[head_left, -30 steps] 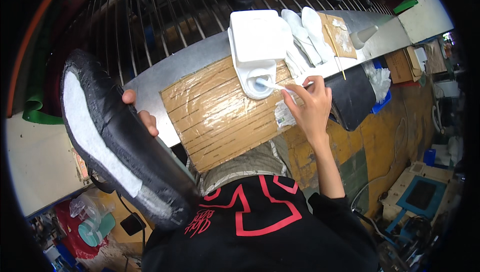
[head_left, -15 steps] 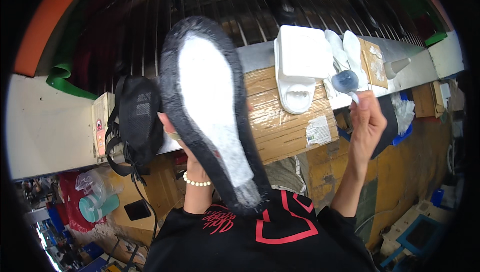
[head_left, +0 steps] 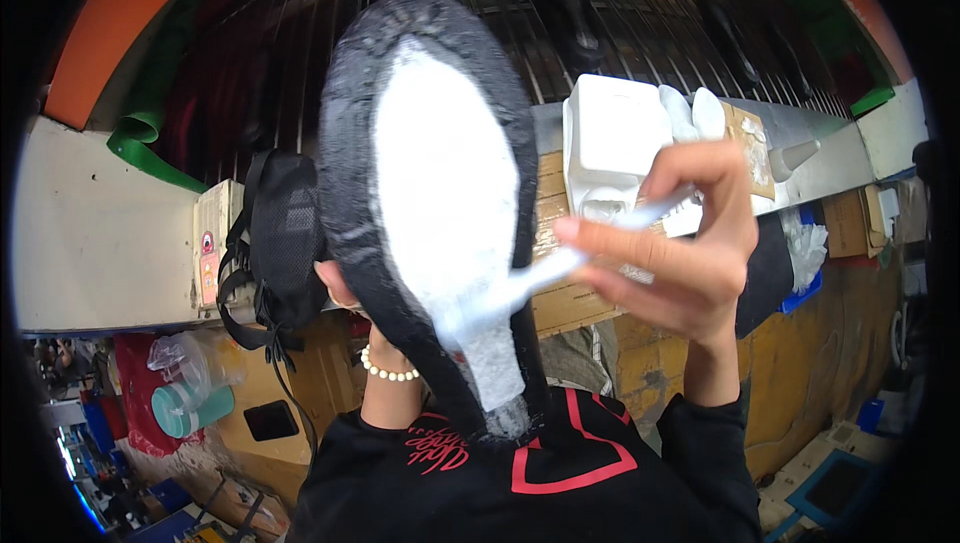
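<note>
A black shoe is held up with its underside toward me, toe end at the top. Its rough black margin surrounds a long white sole panel, with a greyish strip near the heel. My left hand grips the shoe's left side from beneath, most of its fingers hidden behind it. In my right hand is a slim white brush, pinched between thumb and fingers and smeared by motion. The brush's blurred far end lies over the narrow part of the white panel, seemingly touching it.
Beyond the shoe, a white plastic container and white insole-shaped pieces stand on the bench, before a rack of metal bars. A cardboard box lies nearer. Left are a black bag, a phone and a teal container.
My right hand has brought the brush from beside the dark round cup leftward and down, over the shoe's sole. The shoe has come up slightly and looks larger. The cup no longer shows.
</note>
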A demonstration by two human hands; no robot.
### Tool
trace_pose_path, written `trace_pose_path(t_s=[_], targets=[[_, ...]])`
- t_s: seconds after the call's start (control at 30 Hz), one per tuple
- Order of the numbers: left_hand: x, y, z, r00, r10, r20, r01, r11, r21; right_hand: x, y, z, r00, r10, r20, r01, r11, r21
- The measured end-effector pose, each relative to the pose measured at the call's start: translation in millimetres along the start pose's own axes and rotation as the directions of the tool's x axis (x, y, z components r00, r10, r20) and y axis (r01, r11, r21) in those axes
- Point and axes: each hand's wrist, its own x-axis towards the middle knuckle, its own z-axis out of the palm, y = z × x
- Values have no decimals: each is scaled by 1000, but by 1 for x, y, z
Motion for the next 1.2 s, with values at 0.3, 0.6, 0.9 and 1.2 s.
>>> trace_pose_path(t_s=[0.3, 0.6, 0.9, 1.2], targets=[[0, -3, 4, 1000, 9, -22, -8, 999, 48, 17, 17, -11, 987, -48, -151, 42, 998, -44], [-3, -3, 7, 999, 5, -40, -2, 996, 85, 20, 28, -14, 978, 43, -205, -59, 996, -70], [-1, 0, 12, 998, 4, -58, 5, 989, 150, 16, 41, -8, 977, 42, -208, -74, 986, -148], [40, 4, 6, 935, 43, 352, 39, 974, -222, -49, 6, 33, 954, 211, 212, -264, 929, 260]])
